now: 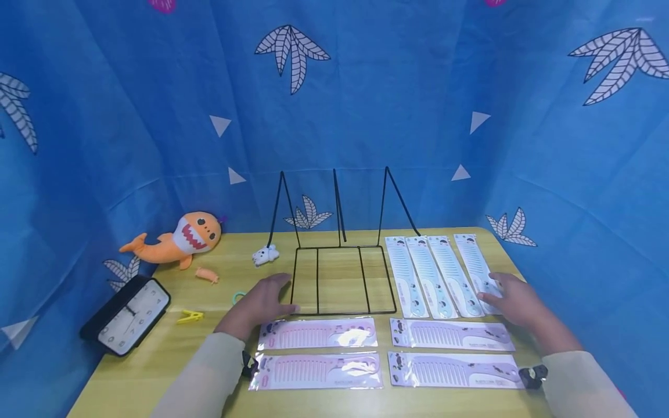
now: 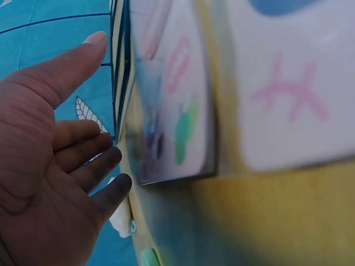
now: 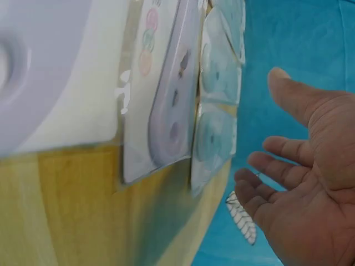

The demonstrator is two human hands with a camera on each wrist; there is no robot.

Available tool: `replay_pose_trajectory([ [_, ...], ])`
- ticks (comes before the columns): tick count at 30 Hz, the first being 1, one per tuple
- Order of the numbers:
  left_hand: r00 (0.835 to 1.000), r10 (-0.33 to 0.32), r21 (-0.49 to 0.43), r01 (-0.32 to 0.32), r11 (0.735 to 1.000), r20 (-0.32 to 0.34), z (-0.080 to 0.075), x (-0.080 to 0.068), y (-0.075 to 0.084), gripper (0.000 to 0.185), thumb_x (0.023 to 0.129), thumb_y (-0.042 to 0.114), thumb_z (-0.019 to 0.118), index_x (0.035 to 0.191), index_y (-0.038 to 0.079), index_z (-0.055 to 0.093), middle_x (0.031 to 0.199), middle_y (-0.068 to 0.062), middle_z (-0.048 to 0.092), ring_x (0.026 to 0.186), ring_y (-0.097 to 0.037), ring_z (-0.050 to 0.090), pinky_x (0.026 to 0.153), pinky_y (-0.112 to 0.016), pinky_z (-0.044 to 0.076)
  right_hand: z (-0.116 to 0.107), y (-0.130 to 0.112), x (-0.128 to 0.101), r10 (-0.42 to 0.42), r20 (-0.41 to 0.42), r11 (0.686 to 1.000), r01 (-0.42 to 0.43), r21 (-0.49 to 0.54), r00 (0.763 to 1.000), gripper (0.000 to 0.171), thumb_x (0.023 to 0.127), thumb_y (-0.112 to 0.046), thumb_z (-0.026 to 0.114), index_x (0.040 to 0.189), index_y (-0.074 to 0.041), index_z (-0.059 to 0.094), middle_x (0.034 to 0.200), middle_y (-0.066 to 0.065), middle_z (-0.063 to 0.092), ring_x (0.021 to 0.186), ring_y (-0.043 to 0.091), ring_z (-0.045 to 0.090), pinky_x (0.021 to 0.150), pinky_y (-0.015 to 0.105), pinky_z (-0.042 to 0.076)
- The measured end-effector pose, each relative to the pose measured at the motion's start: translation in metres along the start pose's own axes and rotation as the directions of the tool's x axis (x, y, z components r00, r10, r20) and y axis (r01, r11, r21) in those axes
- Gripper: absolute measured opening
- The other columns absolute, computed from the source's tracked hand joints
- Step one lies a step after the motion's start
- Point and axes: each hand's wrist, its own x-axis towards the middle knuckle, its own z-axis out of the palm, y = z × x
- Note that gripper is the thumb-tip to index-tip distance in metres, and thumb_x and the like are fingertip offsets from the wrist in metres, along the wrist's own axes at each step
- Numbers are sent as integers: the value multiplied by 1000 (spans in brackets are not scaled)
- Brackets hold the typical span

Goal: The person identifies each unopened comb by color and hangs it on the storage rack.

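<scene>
My left hand (image 1: 265, 298) hovers at the left side of a black wire rack (image 1: 343, 314), its thumb near the front left corner. In the left wrist view its fingers are loosely spread and hold nothing. My right hand (image 1: 516, 298) is beside the rightmost packaged blue comb (image 1: 477, 270), over its lower right edge; whether it touches is unclear. The right wrist view shows these fingers relaxed, with nothing in them. Several packaged blue combs (image 1: 430, 273) stand in a row right of the rack. Two packaged pink combs (image 1: 313, 335) and two packaged purple combs (image 1: 453, 335) lie in front.
On the left are an orange shark plush (image 1: 180, 239), a black-framed clock (image 1: 135, 316), a yellow clip (image 1: 189, 316), a small orange figure (image 1: 207, 274), a white toy (image 1: 265, 255) and a green ring (image 1: 237, 297). A blue curtain (image 1: 366, 104) surrounds the wooden table (image 1: 151, 377).
</scene>
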Motion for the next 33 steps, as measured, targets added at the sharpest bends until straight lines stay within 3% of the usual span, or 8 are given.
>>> replay_pose_trajectory([
  [4,1000,6,-2,-5,1000,16,2,4,-1,87,95,35,88,165,3,46,172,-18,44,161,-41,39,132,-57,38,-2,7,6,24,2,999,-24,-23,1000,78,107,-33,69,154,22,38,154,49,40,143,69,39,116,78,40],
  [18,1000,13,23,-13,1000,15,2,5,2,74,97,32,86,158,3,56,167,-17,51,158,-41,44,129,-58,41,2,13,22,187,34,982,-188,35,982,88,106,-35,71,161,18,28,157,45,39,144,65,41,117,74,43],
  [33,1000,-10,36,9,999,17,8,5,2,74,96,33,87,158,6,57,167,-16,52,157,-41,45,129,-60,41,7,18,24,204,38,979,-204,2,978,87,103,-32,76,159,19,32,155,45,42,140,63,45,116,74,45],
])
